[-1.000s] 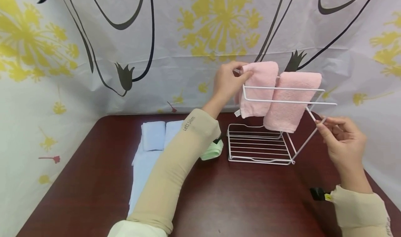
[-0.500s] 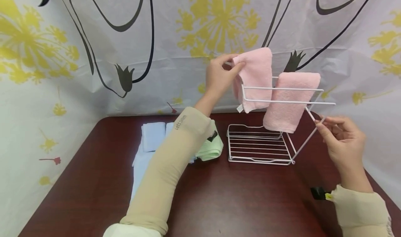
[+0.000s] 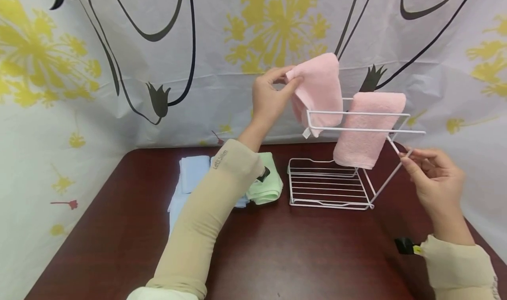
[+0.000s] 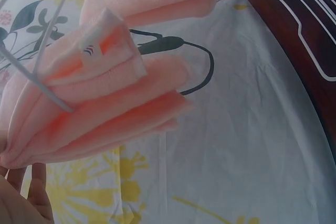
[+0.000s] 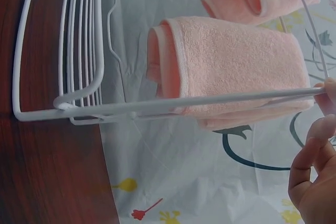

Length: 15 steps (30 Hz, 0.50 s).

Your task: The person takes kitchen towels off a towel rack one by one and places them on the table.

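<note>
My left hand (image 3: 269, 98) pinches the upper left corner of a folded pink towel (image 3: 318, 82), which is tilted and partly raised above the top bars of a white wire rack (image 3: 366, 129). In the left wrist view the towel's folded layers (image 4: 105, 114) and a small label (image 4: 90, 51) show. A second folded pink towel (image 3: 362, 137) hangs over the rack to the right. My right hand (image 3: 439, 181) pinches the rack's slanted right post between thumb and fingers. In the right wrist view the second towel (image 5: 236, 66) lies just past that post (image 5: 210, 99).
Folded light blue towels (image 3: 194, 172) lie at the left of the dark red table (image 3: 317, 251), partly hidden by my left sleeve. A folded green towel (image 3: 267, 187) lies beside them. The rack's lower wire shelf (image 3: 328, 185) stands on the table. A patterned sheet (image 3: 222, 40) hangs behind.
My left hand has moved up and left, lifting and tilting the left pink towel above the rack's bars. The right hand, the rack and the second towel have stayed in place.
</note>
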### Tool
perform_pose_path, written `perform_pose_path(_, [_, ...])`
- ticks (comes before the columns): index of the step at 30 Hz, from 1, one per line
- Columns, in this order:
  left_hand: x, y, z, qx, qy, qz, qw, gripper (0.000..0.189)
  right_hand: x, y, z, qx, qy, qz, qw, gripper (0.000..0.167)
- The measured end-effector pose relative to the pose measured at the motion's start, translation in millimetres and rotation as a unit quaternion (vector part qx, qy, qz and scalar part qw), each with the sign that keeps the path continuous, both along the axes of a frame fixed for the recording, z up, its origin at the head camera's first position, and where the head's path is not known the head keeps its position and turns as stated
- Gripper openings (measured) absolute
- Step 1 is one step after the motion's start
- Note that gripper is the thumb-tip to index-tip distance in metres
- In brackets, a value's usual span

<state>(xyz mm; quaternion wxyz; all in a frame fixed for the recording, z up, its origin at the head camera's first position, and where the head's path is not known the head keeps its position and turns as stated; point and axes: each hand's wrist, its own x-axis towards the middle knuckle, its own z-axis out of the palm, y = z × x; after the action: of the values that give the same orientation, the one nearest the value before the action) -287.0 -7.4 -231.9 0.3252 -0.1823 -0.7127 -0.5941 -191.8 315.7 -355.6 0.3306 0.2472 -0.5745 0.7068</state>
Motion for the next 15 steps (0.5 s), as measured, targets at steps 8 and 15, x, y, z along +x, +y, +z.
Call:
perform_pose_path(8, [4.0, -9.7, 0.0, 0.027, 0.002, 0.006, 0.9996, 0.026, 0.4, 1.6, 0.0, -0.004, 0.000, 0.006, 1.0000, 0.021])
perform_pose_path(15, [9.7, -16.7, -1.4, 0.074, 0.002, -0.001, 0.9973, 0.026, 0.0, 0.1, 0.7, -0.007, -0.006, -0.001, 1.0000, 0.020])
